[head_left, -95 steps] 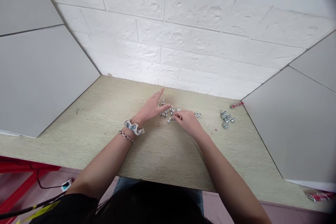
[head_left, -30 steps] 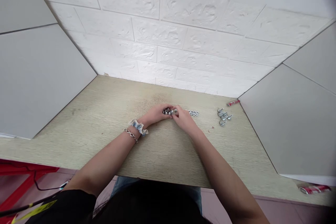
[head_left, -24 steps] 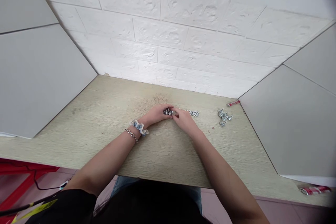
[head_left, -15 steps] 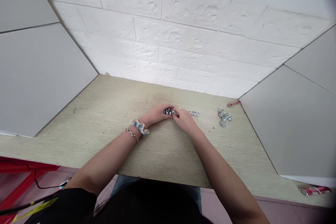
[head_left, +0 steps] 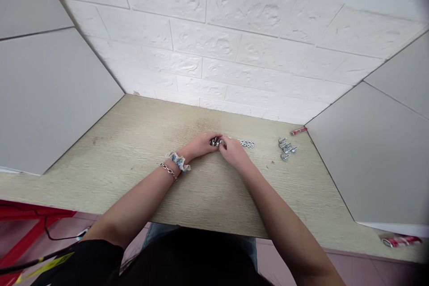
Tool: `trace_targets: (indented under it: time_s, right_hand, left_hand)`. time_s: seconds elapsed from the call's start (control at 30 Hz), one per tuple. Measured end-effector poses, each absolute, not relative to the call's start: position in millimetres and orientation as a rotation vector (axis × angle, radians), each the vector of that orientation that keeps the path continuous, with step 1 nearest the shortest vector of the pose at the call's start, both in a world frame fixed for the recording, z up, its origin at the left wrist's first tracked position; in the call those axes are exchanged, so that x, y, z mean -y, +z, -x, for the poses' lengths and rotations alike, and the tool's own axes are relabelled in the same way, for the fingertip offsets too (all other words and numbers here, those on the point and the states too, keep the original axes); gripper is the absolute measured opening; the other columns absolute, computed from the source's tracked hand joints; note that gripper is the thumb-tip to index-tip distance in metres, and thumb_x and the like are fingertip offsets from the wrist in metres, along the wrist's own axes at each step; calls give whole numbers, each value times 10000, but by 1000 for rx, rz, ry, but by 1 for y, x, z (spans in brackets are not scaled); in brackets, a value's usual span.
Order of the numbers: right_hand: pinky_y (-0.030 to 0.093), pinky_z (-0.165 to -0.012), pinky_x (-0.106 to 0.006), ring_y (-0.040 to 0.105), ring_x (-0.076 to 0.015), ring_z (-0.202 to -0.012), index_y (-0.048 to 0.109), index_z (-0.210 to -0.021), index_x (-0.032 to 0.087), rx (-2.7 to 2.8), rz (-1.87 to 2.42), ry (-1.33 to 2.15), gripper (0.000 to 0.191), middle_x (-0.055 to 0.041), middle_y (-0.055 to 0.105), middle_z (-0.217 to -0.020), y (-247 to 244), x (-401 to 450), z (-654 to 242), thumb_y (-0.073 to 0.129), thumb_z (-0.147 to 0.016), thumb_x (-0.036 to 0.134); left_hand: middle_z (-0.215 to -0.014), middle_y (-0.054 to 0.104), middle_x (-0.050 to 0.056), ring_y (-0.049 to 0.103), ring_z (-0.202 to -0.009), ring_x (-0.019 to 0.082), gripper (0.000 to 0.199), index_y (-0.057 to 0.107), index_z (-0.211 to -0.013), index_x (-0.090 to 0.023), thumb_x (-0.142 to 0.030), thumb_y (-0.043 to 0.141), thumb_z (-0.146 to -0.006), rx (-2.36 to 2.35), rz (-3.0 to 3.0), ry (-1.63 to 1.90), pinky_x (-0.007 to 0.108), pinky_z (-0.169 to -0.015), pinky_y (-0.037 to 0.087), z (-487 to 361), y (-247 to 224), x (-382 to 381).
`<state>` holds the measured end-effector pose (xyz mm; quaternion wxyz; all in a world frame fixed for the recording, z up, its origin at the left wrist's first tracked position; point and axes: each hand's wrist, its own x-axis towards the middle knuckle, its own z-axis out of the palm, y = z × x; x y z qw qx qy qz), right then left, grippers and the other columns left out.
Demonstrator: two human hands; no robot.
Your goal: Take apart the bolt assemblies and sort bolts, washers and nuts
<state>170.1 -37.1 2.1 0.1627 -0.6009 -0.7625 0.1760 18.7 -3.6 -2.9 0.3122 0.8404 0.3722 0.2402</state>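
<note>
**Q:** What is in hand at this moment?

**A:** A cluster of small steel bolts [head_left: 216, 142] is being worked between the left hand [head_left: 201, 144] and the right hand [head_left: 235, 152], judging by how the fingers meet on it.

**Q:** Are the hands apart or together?

**A:** Together. The cluster is closed in from both sides and appears to be clamped between the fingertips [head_left: 221, 142], though part of it is hidden by them.

**Q:** Where is the cluster?

**A:** It is held near the middle of a wood-grain laminate desk [head_left: 100, 178], just beside a row of small nuts [head_left: 247, 144]. Whether it is lifted off the surface cannot be told. A heap of bolts [head_left: 287, 148] is laid further right, near a red-and-silver tube [head_left: 298, 131].

**Q:** What does the next move call for?

**A:** A firm, steady pinch is judged to be needed, since parts this small could easily slip.

**Q:** Can any brand or writing be read?

**A:** None. The print on the tube is too small, and the yellow marking on a black strap [head_left: 47, 261] at lower left is too blurred to be made out.
</note>
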Motion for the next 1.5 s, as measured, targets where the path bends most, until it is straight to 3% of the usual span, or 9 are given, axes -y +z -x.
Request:
trace_targets:
  time_s: [0.47,0.73,0.9,1.23,1.33,1.43,1.5]
  right_hand:
    - [349,-645,-241,518,-149,-696,577,-1022,166,2163,1686,574,306,-41,626,-790,3,39,-173,431,-755,192]
    - [351,-644,-243,522,-149,-695,584,-1013,168,2137,1708,620,295,-43,633,-801,6,45,-167,448,-754,211]
    - [343,-671,-231,522,-144,-745,643,-834,176,2096,1690,648,269,-43,648,-820,10,47,-165,397,-736,130]
    - [307,-557,-227,458,-121,-564,587,-569,176,2148,1729,701,250,-8,557,-562,17,49,-170,402,-736,165]
    - [339,-588,-223,503,-126,-616,648,-694,189,2128,1697,735,255,-5,609,-638,16,47,-173,401,-739,141]
    - [374,-694,-226,550,-133,-778,641,-972,211,2118,1598,657,323,-15,654,-885,8,43,-175,392,-781,135]
    - [370,-760,-238,542,-139,-861,620,-1034,211,2209,1510,594,334,-28,637,-984,2,40,-177,383,-811,137]
  left_hand:
    - [-1131,592,37,535,-1027,207,414,543,-1133,-197,-207,572,-720,-958,-2241,617,323,-897,407,-14,3,7]
    - [-1123,594,39,538,-1022,216,418,542,-1137,-213,-242,588,-722,-947,-2256,594,330,-881,417,-12,1,8]
    - [-1157,576,57,518,-1059,216,442,527,-1160,-182,-265,586,-730,-972,-2262,622,336,-930,390,-16,-4,8]
    - [-1136,583,64,521,-1047,237,508,518,-1176,-196,-341,633,-703,-1004,-2252,600,363,-926,389,-15,-6,6]
    - [-1123,589,62,527,-1036,234,546,515,-1178,-190,-350,667,-679,-972,-2243,600,353,-916,394,-15,-5,6]
    - [-1142,582,56,520,-1053,228,557,514,-1175,-194,-341,685,-666,-935,-2230,598,340,-911,395,-15,-3,7]
    - [-1161,573,61,512,-1070,227,571,509,-1183,-188,-339,689,-662,-939,-2226,597,340,-923,386,-15,-3,7]
